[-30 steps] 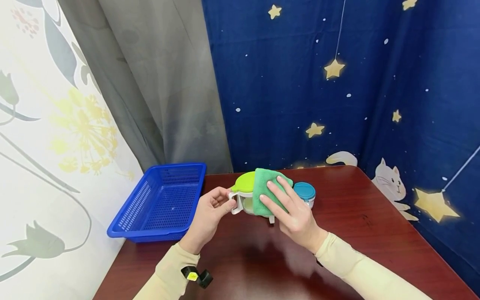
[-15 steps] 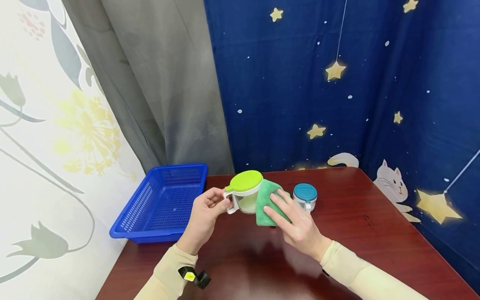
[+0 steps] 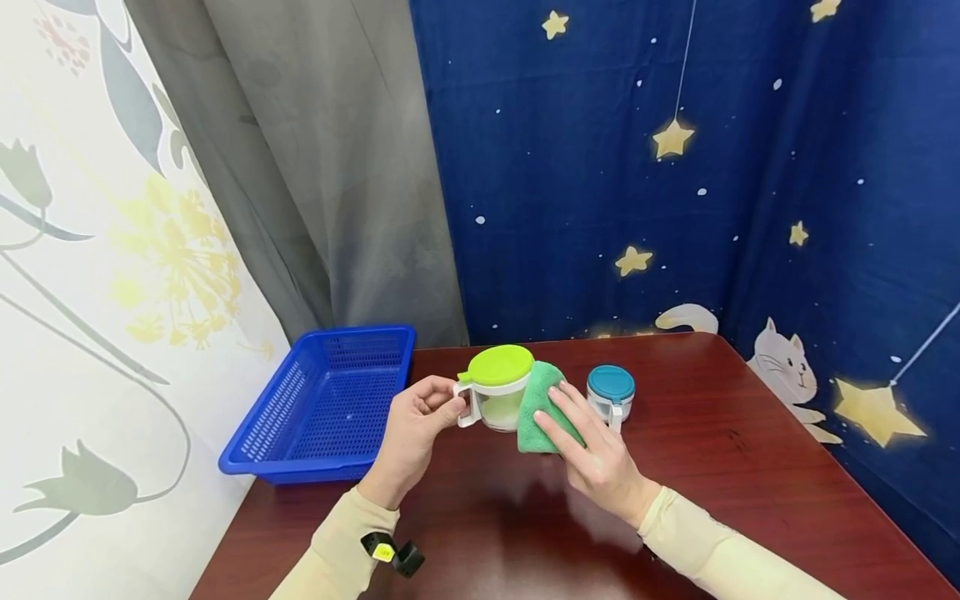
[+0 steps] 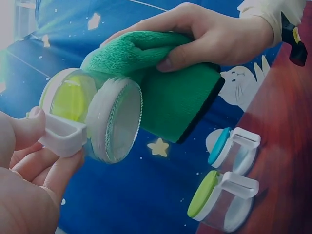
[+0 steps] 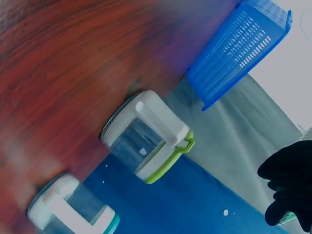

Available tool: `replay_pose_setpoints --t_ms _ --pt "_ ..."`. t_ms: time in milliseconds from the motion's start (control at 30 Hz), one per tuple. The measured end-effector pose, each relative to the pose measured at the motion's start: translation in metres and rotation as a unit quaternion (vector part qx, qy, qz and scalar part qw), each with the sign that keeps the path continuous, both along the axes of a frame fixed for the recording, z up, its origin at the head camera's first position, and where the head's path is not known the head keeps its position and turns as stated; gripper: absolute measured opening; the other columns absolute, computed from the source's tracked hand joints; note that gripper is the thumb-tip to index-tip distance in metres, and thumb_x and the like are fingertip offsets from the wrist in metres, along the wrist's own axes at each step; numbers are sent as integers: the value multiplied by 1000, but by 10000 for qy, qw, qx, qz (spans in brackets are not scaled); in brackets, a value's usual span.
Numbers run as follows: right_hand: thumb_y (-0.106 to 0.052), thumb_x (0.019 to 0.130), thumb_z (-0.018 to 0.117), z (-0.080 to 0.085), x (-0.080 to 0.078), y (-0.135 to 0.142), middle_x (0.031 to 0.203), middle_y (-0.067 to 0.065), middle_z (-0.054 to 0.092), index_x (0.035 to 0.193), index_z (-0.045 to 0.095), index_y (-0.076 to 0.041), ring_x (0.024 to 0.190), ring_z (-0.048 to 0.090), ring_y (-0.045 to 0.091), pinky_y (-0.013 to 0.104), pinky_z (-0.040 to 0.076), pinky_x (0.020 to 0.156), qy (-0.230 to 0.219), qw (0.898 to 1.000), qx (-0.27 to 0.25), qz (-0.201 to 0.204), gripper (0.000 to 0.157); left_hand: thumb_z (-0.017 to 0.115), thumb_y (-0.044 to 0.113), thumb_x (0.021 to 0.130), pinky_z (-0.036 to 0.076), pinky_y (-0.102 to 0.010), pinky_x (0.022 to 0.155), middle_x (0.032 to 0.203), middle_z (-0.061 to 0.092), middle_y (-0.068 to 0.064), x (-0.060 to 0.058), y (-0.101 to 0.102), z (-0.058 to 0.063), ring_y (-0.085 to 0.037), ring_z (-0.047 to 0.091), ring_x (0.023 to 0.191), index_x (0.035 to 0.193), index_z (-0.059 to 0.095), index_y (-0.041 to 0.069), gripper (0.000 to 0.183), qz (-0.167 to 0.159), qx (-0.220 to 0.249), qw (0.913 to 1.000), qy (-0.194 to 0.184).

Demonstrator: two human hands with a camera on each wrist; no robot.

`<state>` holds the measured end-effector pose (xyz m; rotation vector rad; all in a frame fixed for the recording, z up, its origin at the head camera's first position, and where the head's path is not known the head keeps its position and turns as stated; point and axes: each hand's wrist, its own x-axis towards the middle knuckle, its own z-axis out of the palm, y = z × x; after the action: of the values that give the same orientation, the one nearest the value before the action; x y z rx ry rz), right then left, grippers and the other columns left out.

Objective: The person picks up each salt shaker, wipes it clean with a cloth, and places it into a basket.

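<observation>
My left hand (image 3: 420,429) grips the white handle of a clear seasoning jar (image 3: 501,408) with a lime-green lid, raised above the table. In the left wrist view this jar (image 4: 114,119) is tipped, its round base facing the camera. A folded green cloth (image 3: 543,417) lies against the jar's right side, held between the thumb and fingers of my right hand (image 3: 600,458). A teal-lidded jar (image 3: 611,392) stands on the table behind. Beside it in the left wrist view is another lime-lidded jar (image 4: 222,202), hidden in the head view.
A blue plastic basket (image 3: 315,467) with slotted sides sits at the table's left back. Dark red wood (image 3: 750,467) makes up the tabletop. Grey and star-printed blue curtains (image 3: 570,192) hang right behind its far edge.
The cloth has slid off the front of the jar and lid to the jar's right side, uncovering the lid. My left hand keeps its grip on the handle.
</observation>
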<state>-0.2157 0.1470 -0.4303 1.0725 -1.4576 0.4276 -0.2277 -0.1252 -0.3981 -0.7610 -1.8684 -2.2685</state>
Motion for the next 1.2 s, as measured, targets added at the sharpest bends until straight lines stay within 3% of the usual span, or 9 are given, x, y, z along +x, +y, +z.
replay_pose_setpoints --t_ms 233,400,500,733,867,1000,1100,1200 --pt "2 95 46 15 -2 -6 130 33 57 125 65 6 118 58 48 42 46 102 -673 9961 -507 244 36 68 -1 94 58 -33 83 102 73 -15 -1 2 -2 -23 71 90 111 58 -15 24 -37 87 9999 -90" --pt "4 92 45 25 -7 -6 131 32 57 127 64 7 120 57 47 44 46 103 -732 9958 -475 278 40 68 -1 94 58 -34 83 102 73 -15 -3 1 -2 -24 71 90 112 56 -18 27 -45 255 9997 28" --pt "4 92 45 19 -6 -5 130 32 58 126 64 8 119 58 46 43 46 104 -762 9958 -391 322 39 66 -3 95 58 -33 83 103 73 -16 -5 -2 -4 -23 71 90 112 54 -19 27 -75 393 9992 24" --pt "1 91 44 -2 -3 0 127 33 60 124 64 10 115 61 44 37 45 104 -819 9953 -266 433 39 63 -4 96 57 -32 85 104 73 -13 -7 -12 -7 -21 71 94 109 61 -8 14 -244 359 9989 174" --pt "2 90 44 -5 -3 1 127 33 60 123 64 10 115 61 45 38 45 104 -766 9956 -275 461 40 65 -2 96 57 -34 87 107 73 -15 -8 -14 -5 -23 71 96 112 61 -9 18 -262 171 9989 357" --pt "1 92 45 -5 -3 -2 127 33 60 123 64 11 115 62 43 35 47 102 -893 9938 -403 529 37 66 -1 95 56 -34 87 107 73 -15 -8 -15 -5 -24 70 96 113 61 -9 20 -200 70 9994 272" --pt "-2 96 49 -3 0 -4 133 31 57 128 61 11 121 59 41 32 45 105 -1566 9828 -663 721 37 67 -2 94 56 -33 86 106 73 -14 -7 -15 -8 -24 70 95 112 61 -11 21 -239 35 9995 190" --pt "-2 95 52 5 4 -4 140 26 54 136 56 8 128 53 38 31 41 109 -2444 9593 -1043 952 42 68 0 94 56 -34 86 105 74 -13 -6 -14 -9 -23 70 95 111 61 -11 21 -346 41 9993 164"
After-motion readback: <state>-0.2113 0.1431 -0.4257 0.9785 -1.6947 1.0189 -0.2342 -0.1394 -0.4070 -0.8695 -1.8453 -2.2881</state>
